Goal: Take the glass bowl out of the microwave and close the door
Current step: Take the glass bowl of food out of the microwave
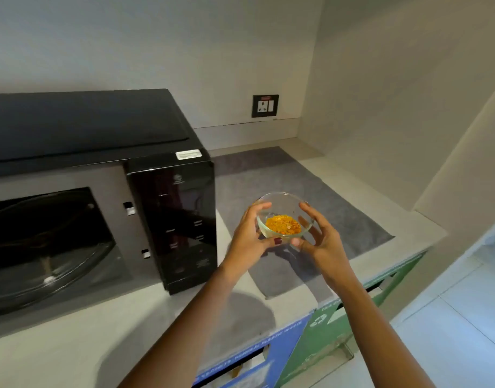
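Note:
A small glass bowl [285, 204] with orange-yellow food in it hangs above the grey mat, to the right of the microwave. My left hand [250, 239] grips its left side and my right hand [320, 242] cups its right side. The black microwave [100, 130] stands at the left on the counter. Its cavity [44, 236] is exposed, with the glass turntable inside. The door itself is out of view.
A grey mat [310, 186] covers the pale counter [72, 345] right of the microwave. A wall socket [265, 105] sits on the back wall. Blue and green bins [319, 340] stand below the counter's front edge. A side wall closes the right.

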A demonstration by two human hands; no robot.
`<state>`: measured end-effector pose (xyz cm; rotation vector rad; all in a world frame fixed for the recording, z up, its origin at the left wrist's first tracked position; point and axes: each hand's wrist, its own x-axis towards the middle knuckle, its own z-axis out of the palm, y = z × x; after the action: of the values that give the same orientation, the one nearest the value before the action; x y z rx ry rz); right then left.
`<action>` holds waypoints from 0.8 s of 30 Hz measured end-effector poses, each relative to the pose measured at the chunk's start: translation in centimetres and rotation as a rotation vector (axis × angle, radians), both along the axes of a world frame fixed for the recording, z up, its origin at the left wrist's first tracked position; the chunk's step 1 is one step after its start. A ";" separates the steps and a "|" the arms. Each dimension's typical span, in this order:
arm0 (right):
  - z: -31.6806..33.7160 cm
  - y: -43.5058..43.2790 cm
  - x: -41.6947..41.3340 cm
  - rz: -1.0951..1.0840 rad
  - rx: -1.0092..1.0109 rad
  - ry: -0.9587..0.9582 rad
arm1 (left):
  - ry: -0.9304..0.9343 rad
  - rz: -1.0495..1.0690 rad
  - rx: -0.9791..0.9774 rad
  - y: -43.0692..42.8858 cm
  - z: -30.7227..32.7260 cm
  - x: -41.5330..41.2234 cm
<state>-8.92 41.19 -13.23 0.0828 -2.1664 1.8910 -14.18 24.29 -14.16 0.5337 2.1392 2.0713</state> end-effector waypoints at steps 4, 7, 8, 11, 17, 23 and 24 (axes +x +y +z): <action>-1.3 1.9 -4.4 -0.013 0.010 -0.006 | -0.041 0.019 -0.009 2.2 -1.2 -4.3; -2.4 3.3 -7.3 0.056 -0.178 -0.091 | 0.001 0.065 -0.014 3.9 -2.2 -6.9; -2.8 3.7 -8.1 0.080 -0.245 -0.123 | 0.018 0.077 -0.021 4.5 -2.5 -7.7; -3.8 4.9 -10.5 0.105 -0.359 -0.157 | 0.030 0.100 -0.024 5.9 -3.4 -9.8; -3.8 7.1 -13.7 0.034 -0.057 -0.169 | 0.024 0.085 0.002 7.6 -4.5 -12.6; -4.3 7.3 -14.3 0.030 -0.014 -0.200 | 0.011 0.068 -0.051 7.9 -4.8 -13.4; -4.2 7.3 -14.4 0.020 0.027 -0.192 | 0.004 0.056 -0.067 7.9 -4.6 -13.4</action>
<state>-23.27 48.50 -17.45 -0.0753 -2.3233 1.9526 -27.61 32.18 -18.80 0.4751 2.2420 2.0198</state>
